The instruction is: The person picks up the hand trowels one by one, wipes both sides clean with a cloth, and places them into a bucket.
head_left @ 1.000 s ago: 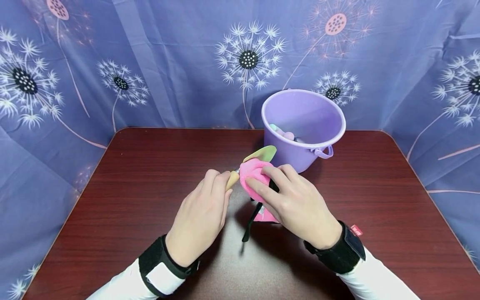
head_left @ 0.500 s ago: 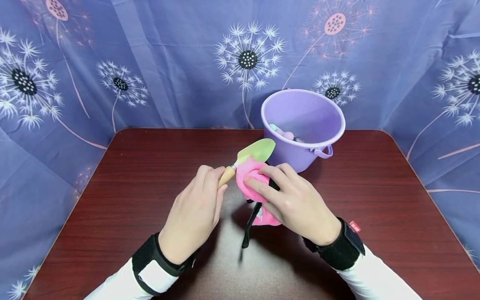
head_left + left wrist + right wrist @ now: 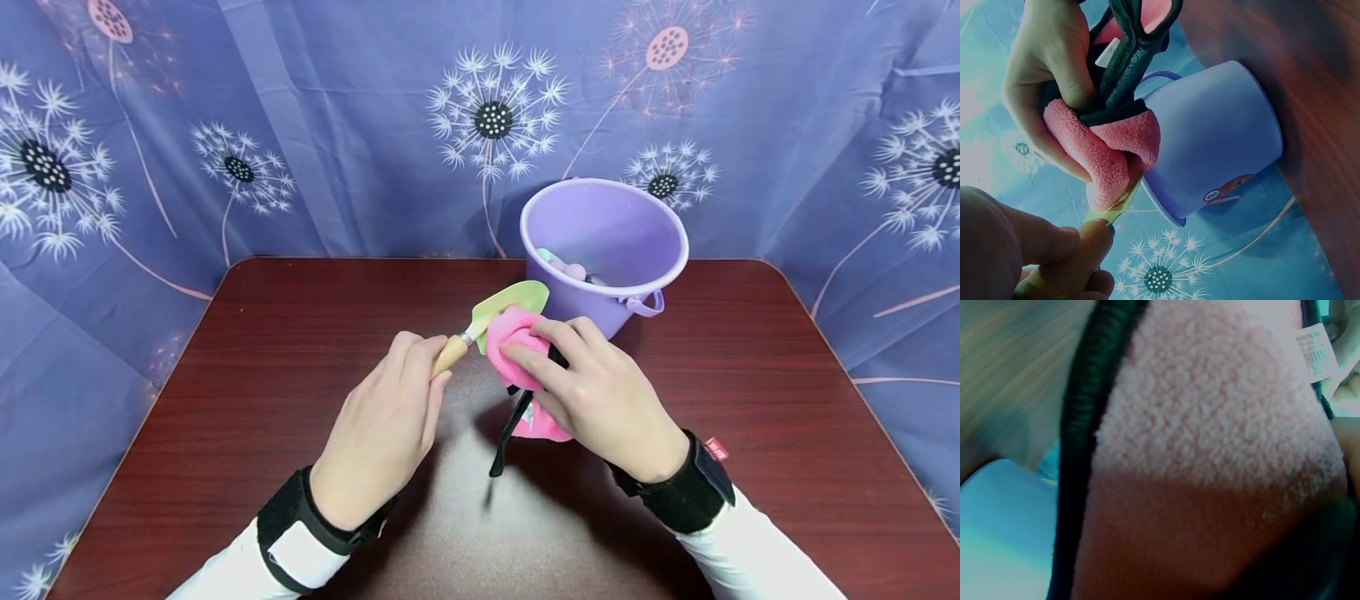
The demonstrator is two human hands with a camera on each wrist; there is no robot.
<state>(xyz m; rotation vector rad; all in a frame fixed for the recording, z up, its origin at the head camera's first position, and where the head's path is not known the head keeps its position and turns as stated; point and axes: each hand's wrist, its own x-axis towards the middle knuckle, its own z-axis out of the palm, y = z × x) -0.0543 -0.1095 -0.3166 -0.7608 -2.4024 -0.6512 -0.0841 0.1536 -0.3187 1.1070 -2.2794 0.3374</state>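
My left hand [image 3: 378,417] grips the wooden handle [image 3: 450,354] of a small trowel with a light green blade [image 3: 525,293]. A pink fleecy cleaning cloth [image 3: 513,342] with black edging is bunched in my right hand [image 3: 600,400]. In the head view the cloth overlaps the lower part of the blade. A black strap hangs from it, and a lower pink flap shows under the right hand. The left wrist view shows the cloth [image 3: 1125,140] folded around the blade, with the right thumb on its dark edge. In the right wrist view the cloth [image 3: 1210,425] fills most of the frame.
A purple bucket [image 3: 540,308] stands at the table's back, right behind the trowel tip. Some pale green and lilac items [image 3: 573,272] lie inside it. The dark red wooden table [image 3: 315,317] ends at a blue dandelion-print curtain [image 3: 360,125].
The left hand has shifted left and more of the trowel's blade now shows. Over the last half second the cloth has moved slightly up and right along the blade.
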